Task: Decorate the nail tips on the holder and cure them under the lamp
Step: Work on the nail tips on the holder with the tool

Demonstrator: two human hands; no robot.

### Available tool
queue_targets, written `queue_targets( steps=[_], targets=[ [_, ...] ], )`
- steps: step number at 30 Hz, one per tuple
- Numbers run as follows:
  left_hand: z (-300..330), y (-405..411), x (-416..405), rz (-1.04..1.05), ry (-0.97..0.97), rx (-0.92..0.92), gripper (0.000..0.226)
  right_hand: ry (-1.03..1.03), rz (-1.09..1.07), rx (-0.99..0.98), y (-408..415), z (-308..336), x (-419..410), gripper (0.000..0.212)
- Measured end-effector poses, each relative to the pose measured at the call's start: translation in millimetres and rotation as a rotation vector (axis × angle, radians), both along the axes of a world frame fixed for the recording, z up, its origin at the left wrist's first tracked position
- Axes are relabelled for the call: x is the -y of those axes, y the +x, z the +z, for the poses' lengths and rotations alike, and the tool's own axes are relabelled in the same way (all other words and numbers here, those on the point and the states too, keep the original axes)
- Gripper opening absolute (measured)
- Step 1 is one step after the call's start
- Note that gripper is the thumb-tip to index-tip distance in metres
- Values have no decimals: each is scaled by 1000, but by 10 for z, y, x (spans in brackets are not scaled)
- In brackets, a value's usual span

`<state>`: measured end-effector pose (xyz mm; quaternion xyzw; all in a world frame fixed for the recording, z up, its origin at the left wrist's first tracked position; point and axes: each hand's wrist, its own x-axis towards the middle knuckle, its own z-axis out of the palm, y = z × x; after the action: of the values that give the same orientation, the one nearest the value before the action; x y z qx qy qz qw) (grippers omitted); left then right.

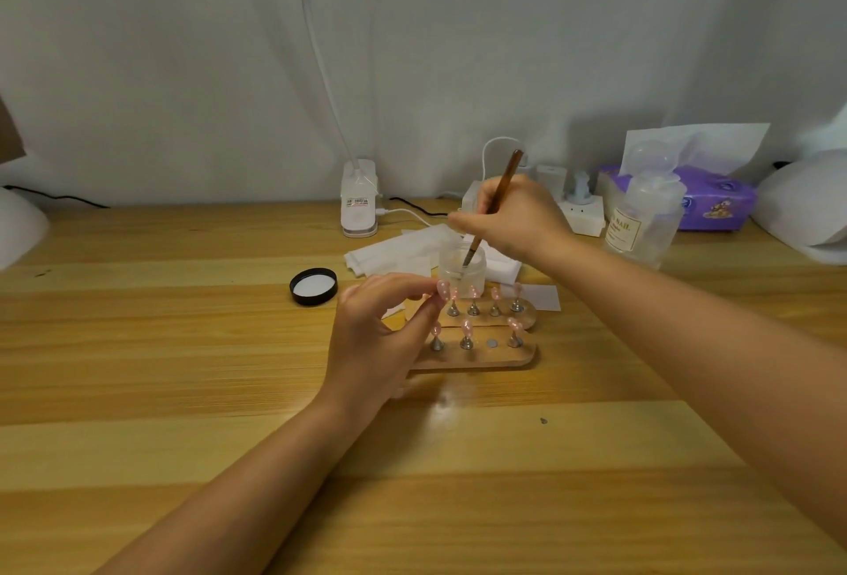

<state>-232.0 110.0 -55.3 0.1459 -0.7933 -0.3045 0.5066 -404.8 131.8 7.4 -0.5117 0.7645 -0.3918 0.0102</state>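
Note:
A wooden holder (pixel 504 356) in two rows stands mid-table with several pink nail tips (pixel 467 328) on metal pegs; one peg seat in the front row is bare. My left hand (pixel 380 336) pinches one pink nail tip (pixel 443 289) on its peg, lifted just above the holder's left end. My right hand (pixel 513 217) grips a brown brush (pixel 497 196) whose tip dips into a small frosted jar (pixel 462 269) behind the holder.
The jar's black lid (pixel 314 285) lies upside down to the left. White wipes (pixel 394 253) lie behind the jar. A clip lamp (pixel 360 198), a clear pump bottle (pixel 644 221), a purple tissue pack (pixel 715 203) and white domed lamps (pixel 806 212) line the back edge.

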Motion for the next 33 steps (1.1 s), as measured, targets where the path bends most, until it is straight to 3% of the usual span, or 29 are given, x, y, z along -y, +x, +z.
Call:
queue_targets(
  steps=[4,8,17,22,25,28,33],
  targets=[
    [2,-2,-2,-8,-12,-14,23,-168,-24,202,-88,68,-80,31],
    [-8,-9,1,-11,5,-6,20,-197,-54,365,-192,49,-187,29],
    [5,0,-9,-19,42,13,22,-159,-71,426,-282,-31,-381,26],
    [0,0,-10,-15,31,23,25,-277,-113,464,-235,-19,-550,27],
    [-5,-3,-11,-19,28,23,28,-386,-31,491,-40,-100,-704,28],
    [-12,-9,-6,-31,6,25,28,-433,112,374,200,-325,-882,24],
    [-15,-23,5,-24,-56,40,22,-477,166,-46,383,-535,-975,12]
  ],
)
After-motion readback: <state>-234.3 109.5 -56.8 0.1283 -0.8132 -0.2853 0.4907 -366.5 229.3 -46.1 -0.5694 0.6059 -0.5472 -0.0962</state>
